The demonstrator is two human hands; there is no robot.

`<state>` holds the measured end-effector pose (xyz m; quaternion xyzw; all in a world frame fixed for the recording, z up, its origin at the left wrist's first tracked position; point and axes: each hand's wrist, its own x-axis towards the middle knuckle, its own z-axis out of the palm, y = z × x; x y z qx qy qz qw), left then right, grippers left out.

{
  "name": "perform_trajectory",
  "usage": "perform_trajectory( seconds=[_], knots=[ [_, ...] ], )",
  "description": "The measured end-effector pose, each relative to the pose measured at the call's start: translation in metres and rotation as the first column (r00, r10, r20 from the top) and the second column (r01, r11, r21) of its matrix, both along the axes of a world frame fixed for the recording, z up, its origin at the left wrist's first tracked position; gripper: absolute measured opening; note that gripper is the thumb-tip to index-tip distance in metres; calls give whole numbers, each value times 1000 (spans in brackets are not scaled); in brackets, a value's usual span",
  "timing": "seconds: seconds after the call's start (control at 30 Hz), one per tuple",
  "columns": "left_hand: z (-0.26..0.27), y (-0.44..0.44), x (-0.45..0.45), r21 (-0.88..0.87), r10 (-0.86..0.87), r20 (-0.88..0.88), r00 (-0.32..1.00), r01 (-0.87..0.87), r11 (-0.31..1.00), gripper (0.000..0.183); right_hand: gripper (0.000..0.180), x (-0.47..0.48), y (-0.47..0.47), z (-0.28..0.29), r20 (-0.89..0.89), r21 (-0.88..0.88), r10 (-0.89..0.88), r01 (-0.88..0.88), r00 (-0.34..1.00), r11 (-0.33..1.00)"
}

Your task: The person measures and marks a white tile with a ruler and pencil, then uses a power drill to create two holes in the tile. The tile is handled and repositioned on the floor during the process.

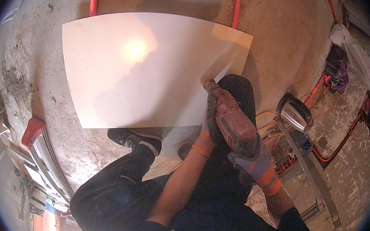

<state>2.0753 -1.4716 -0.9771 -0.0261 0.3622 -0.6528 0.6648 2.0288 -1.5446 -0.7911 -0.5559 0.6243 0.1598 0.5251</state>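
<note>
A dusty red power drill [235,121] lies in both gloved hands, pointing up and away at a white panel [119,78]. My left hand [208,126] wraps the drill's front section just behind the chuck. At the rear, my right hand [253,164] grips the handle end; its fingers on the trigger are hidden. A round, blurred bit [207,81], perhaps a hole saw, sits at the panel's lower right part. Whether it cuts into the surface cannot be told. My right knee [240,84] is close beside the drill's front, partly over the panel.
Red conduits [237,5] run up the concrete wall [283,34] behind the panel. To the right are a metal kettle [295,112], a red power strip [287,167], orange cables and a plastic bag [352,48]. Metal profiles [48,160] and a red-ended object [33,132] stand left.
</note>
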Motion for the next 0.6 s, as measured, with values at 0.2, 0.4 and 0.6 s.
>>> perform_trajectory(
  seconds=[0.2,0.4,0.6],
  knots=[
    [4,-4,2,-15,63,-141,988,-66,998,46,50,0,1,-2,44,-53,21,-19,999,998],
    [8,-6,8,38,-78,36,996,77,996,43,50,0,0,-1,-3,-34,40,-40,999,999],
    [7,-6,6,-22,43,-99,994,-46,999,42,51,-2,3,-4,-9,-96,108,-108,994,989]
  ],
)
